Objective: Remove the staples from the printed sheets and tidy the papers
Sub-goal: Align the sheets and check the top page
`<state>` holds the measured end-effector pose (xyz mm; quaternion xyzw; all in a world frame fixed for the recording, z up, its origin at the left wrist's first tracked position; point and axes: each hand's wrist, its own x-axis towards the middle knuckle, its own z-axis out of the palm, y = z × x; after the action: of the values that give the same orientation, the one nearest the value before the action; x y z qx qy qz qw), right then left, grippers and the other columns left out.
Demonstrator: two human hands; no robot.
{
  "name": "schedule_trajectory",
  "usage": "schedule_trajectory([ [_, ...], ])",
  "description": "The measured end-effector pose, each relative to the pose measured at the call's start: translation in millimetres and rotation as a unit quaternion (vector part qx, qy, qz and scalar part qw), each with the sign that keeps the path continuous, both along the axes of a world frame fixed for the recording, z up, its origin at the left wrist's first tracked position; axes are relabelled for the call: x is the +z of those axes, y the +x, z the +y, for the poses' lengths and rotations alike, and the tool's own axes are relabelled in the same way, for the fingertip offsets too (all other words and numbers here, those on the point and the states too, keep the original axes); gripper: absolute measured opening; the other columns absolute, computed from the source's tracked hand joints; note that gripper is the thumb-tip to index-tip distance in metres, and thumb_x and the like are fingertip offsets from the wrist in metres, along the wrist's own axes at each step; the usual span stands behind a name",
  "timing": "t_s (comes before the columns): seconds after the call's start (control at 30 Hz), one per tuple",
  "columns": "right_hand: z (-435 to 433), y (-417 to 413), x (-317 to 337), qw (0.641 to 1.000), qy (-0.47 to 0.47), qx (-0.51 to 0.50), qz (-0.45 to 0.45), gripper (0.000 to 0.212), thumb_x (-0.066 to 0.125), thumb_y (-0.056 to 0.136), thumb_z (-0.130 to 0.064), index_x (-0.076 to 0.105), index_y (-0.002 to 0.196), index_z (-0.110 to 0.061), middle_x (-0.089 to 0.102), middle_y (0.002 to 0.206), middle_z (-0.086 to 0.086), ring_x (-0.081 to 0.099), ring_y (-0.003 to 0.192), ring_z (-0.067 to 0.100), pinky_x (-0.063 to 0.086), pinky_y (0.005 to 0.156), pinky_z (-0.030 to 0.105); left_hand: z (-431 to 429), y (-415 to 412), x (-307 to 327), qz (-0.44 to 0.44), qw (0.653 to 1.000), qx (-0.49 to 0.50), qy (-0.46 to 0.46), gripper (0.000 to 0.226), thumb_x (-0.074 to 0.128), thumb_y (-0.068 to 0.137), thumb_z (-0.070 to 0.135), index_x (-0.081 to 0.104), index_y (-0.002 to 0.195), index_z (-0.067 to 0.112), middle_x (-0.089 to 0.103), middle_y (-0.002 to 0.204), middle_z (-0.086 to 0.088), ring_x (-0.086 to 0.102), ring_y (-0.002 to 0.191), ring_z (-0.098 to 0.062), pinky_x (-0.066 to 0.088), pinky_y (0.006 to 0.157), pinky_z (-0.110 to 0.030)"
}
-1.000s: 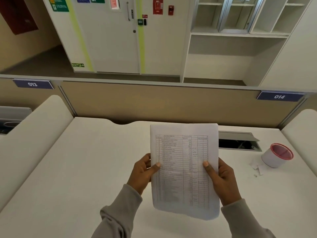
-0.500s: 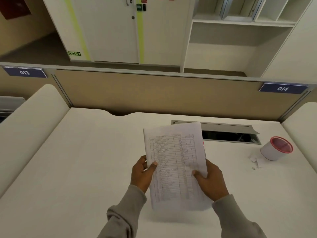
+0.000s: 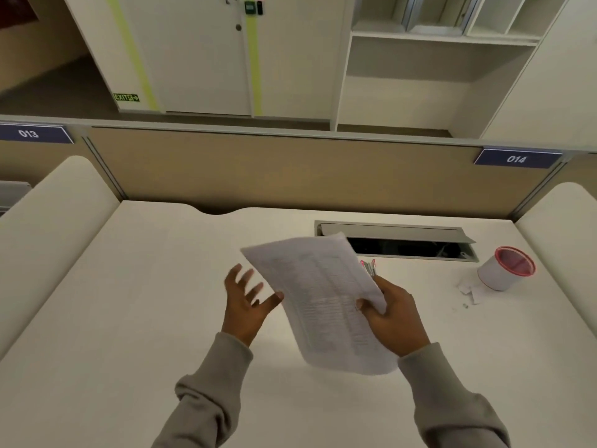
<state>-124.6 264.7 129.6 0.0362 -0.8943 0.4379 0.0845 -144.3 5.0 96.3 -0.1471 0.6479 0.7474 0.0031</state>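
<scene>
Right hand [image 3: 392, 313] pinches the tilted sheets [image 3: 323, 295] at their right edge — thumb on top; left hand [image 3: 247, 302] hovers just beside them, fingers spread wide.

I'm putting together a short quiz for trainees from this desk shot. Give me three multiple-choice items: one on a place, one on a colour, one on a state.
1. Where on the desk does the cup stand?
A) at the person's right, by the paper scraps
B) at the far left edge
C) inside the open hatch

2. What colour is the cup's rim?
A) blue
B) red
C) green

3. The right hand grips the sheets. How is the left hand?
A) open, fingers spread
B) curled in a fist
C) pressed flat on the desk

Answers: 1 A, it stands right of the sheets beside the scraps. 2 B, the rim shows red on a white cup. 3 A, its fingers are straight and spread.
</scene>
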Motion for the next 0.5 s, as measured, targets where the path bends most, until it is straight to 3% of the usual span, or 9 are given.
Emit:
schedule_trajectory([
  [0.1,-1,1,-12,0.992,-0.107,-0.005,-0.06,0.024,0.07,0.087,-0.011,0.069,0.11,-0.015,0.073,0.1,-0.002,0.069,0.09,0.013,0.061,0.077,0.033,0,2,-1,-0.003,0.998,-0.063,-0.007,0.052,0.074,0.082,-0.006,0.057,0.123,0.022,0.072,0.116,-0.009,0.07,0.105,-0.023,0.053,0.098,-0.048],
  [0.17,-2,1,-16,0.987,-0.147,-0.026,-0.055,0.029,0.071,0.087,-0.009,0.067,0.116,-0.011,0.072,0.105,0.0,0.069,0.094,0.012,0.061,0.08,0.027,4,2,7,0.03,0.997,-0.059,-0.037,0.033,0.068,0.088,-0.005,0.067,0.11,0.019,0.077,0.103,-0.001,0.073,0.098,-0.019,0.056,0.095,-0.046],
  [0.23,-8,1,-18,0.982,-0.178,-0.051,-0.043,0.029,0.071,0.087,-0.007,0.066,0.115,-0.01,0.071,0.104,0.001,0.068,0.094,0.01,0.058,0.077,0.017,8,5,14,0.071,0.995,-0.045,-0.061,0.027,0.066,0.09,-0.003,0.07,0.104,0.021,0.077,0.1,0.004,0.073,0.097,-0.016,0.058,0.09,-0.037],
  [0.33,-14,0,-25,0.97,-0.218,-0.1,-0.029,0.025,0.073,0.084,-0.004,0.069,0.101,-0.021,0.072,0.096,-0.007,0.068,0.088,0.002,0.055,0.072,0.012,15,10,13,0.118,0.988,-0.022,-0.101,0.027,0.065,0.091,-0.002,0.07,0.098,0.024,0.077,0.094,0.012,0.072,0.092,-0.009,0.056,0.082,-0.02],
  [0.4,-18,-1,-39,0.964,-0.232,-0.128,-0.037,0.024,0.073,0.083,-0.003,0.068,0.101,-0.018,0.072,0.096,-0.003,0.069,0.089,0.008,0.055,0.076,0.017,18,15,0,0.113,0.986,-0.016,-0.124,0.024,0.065,0.092,0.0,0.071,0.098,0.022,0.076,0.092,0.01,0.072,0.092,-0.011,0.057,0.083,-0.023],
  [0.5,-26,4,-69,0.954,-0.235,-0.166,-0.083,0.023,0.071,0.085,-0.002,0.068,0.107,-0.009,0.071,0.098,0.008,0.068,0.097,0.029,0.056,0.088,0.037,22,26,-30,0.076,0.982,-0.034,-0.171,0.024,0.065,0.093,0.004,0.068,0.094,0.028,0.075,0.09,0.01,0.071,0.091,-0.016,0.059,0.086,-0.038],
])
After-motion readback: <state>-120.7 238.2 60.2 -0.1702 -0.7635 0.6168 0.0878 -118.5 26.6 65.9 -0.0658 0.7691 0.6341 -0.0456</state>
